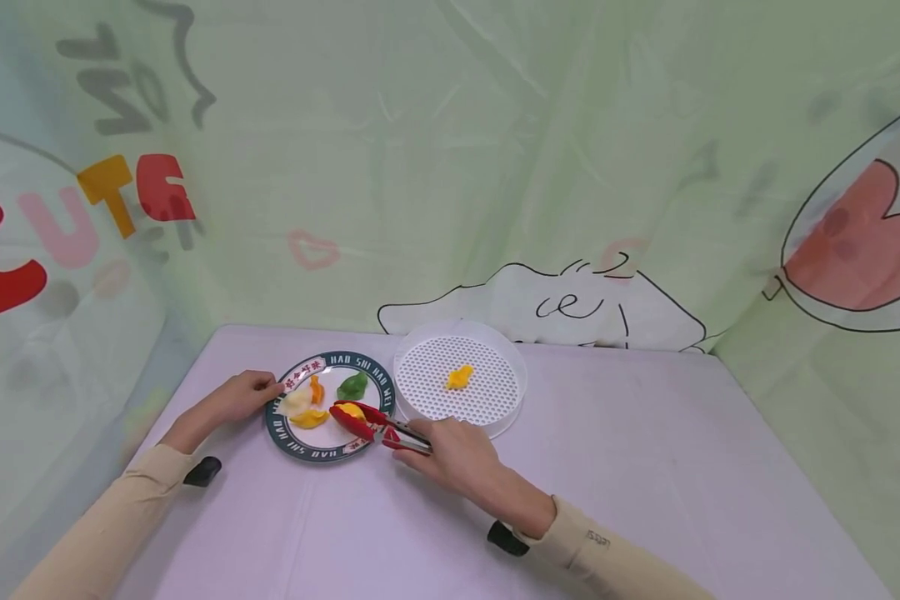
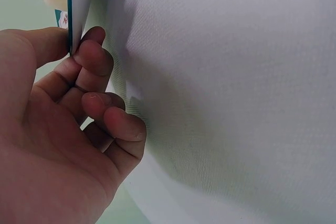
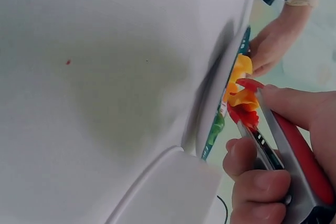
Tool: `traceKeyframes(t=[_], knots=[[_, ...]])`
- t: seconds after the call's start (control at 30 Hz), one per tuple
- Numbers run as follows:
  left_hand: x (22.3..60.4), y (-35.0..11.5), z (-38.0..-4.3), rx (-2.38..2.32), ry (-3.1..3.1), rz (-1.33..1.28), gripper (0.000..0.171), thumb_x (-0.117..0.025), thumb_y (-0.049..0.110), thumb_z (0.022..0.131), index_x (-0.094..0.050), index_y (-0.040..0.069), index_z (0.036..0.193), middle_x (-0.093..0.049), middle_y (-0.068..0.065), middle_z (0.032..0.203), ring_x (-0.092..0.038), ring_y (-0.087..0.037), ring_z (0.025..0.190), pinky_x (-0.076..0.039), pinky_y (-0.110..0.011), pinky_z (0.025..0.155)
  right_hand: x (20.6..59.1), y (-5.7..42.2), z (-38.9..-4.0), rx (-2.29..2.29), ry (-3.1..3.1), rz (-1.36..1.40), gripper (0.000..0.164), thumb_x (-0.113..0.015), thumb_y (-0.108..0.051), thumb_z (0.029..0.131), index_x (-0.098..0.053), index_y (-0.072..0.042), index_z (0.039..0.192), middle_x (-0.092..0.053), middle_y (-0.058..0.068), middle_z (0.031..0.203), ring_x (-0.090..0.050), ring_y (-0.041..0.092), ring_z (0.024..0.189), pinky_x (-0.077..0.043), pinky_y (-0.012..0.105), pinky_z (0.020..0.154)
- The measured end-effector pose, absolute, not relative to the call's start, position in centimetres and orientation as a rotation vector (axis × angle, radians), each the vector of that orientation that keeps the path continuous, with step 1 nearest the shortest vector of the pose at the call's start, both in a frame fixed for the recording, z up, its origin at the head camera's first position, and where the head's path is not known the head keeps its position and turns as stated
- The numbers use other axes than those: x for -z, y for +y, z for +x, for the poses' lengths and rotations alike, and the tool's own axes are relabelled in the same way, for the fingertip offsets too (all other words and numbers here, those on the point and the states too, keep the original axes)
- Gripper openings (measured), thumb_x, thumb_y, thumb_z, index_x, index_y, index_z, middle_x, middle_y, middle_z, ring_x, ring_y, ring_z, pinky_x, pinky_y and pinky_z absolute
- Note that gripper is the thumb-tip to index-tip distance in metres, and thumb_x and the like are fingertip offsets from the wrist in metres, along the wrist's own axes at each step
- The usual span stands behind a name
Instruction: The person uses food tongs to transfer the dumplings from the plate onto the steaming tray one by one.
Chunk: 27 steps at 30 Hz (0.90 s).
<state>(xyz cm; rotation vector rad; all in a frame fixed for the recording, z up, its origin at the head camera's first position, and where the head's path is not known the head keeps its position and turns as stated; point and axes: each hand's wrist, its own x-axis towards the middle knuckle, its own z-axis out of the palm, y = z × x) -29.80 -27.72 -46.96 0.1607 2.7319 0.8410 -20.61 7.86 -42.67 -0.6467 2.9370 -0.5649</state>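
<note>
My left hand pinches the left rim of a round plate with a dark green lettered border; the left wrist view shows thumb and fingertips on the rim. In my right hand are red-tipped metal tongs, gripped around the handles. Between the tong tips sits a yellow dumpling-like piece, over the plate's right part. On the plate lie a green piece, an orange piece, a cream piece and a yellow piece, all of similar pleated shape.
Right of the plate, close against it, stands a round white steamer tray with a perforated base. One yellow piece lies in it. A pale cloth covers the table, and printed curtains enclose the back and sides.
</note>
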Motion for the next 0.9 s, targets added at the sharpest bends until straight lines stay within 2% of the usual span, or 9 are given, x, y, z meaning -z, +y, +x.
traceKeyframes(t=[0.23,0.4,0.47,0.63,0.7,0.9], knots=[[46.9,-27.8,-29.6,-0.837,2.737,0.161,0.027,-0.052,0.028,0.104,-0.057,0.005,0.091,-0.052,-0.006,0.079,-0.052,-0.021,0.081,-0.04,-0.03,0.069,41.6,9.0,-20.1,0.611,2.983,-0.58,0.037,-0.076,-0.048,0.085,-0.072,-0.016,0.104,-0.062,-0.007,0.074,-0.05,0.009,0.06,-0.04,0.021,0.052],[47.0,-27.8,-29.8,-0.847,2.735,0.167,0.028,-0.052,0.029,0.104,-0.057,0.005,0.091,-0.051,-0.006,0.078,-0.052,-0.02,0.08,-0.04,-0.03,0.069,41.0,10.4,-20.3,0.61,3.06,-0.536,0.035,-0.076,-0.048,0.086,-0.073,-0.018,0.103,-0.061,-0.008,0.073,-0.049,0.009,0.062,-0.038,0.022,0.053],[47.2,-27.9,-29.9,-0.852,2.733,0.164,0.028,-0.052,0.029,0.104,-0.057,0.006,0.09,-0.051,-0.005,0.078,-0.052,-0.02,0.08,-0.04,-0.03,0.069,40.6,11.0,-20.5,0.61,3.091,-0.502,0.036,-0.076,-0.047,0.086,-0.073,-0.017,0.105,-0.063,-0.007,0.074,-0.05,0.01,0.063,-0.038,0.022,0.053],[47.4,-28.0,-30.0,-0.854,2.73,0.164,0.027,-0.052,0.029,0.104,-0.057,0.006,0.09,-0.052,-0.005,0.078,-0.052,-0.02,0.08,-0.04,-0.031,0.069,39.6,12.4,-21.2,0.629,3.13,-0.381,0.047,-0.077,-0.046,0.085,-0.073,-0.013,0.118,-0.073,0.001,0.093,-0.054,0.013,0.068,-0.04,0.023,0.053],[47.4,-28.0,-30.0,-0.854,2.728,0.167,0.028,-0.052,0.029,0.104,-0.057,0.006,0.09,-0.052,-0.005,0.078,-0.052,-0.02,0.08,-0.04,-0.031,0.069,39.4,13.0,-21.5,0.638,3.134,-0.346,0.048,-0.078,-0.044,0.085,-0.072,-0.012,0.12,-0.074,0.003,0.095,-0.054,0.014,0.068,-0.04,0.024,0.052],[47.4,-28.0,-30.0,-0.838,2.733,0.175,0.028,-0.052,0.03,0.104,-0.057,0.006,0.091,-0.051,-0.005,0.078,-0.052,-0.02,0.079,-0.04,-0.031,0.068,39.4,14.5,-22.6,0.581,3.103,-0.282,0.042,-0.077,-0.043,0.086,-0.074,-0.011,0.112,-0.063,-0.001,0.073,-0.05,0.015,0.062,-0.036,0.026,0.051]])
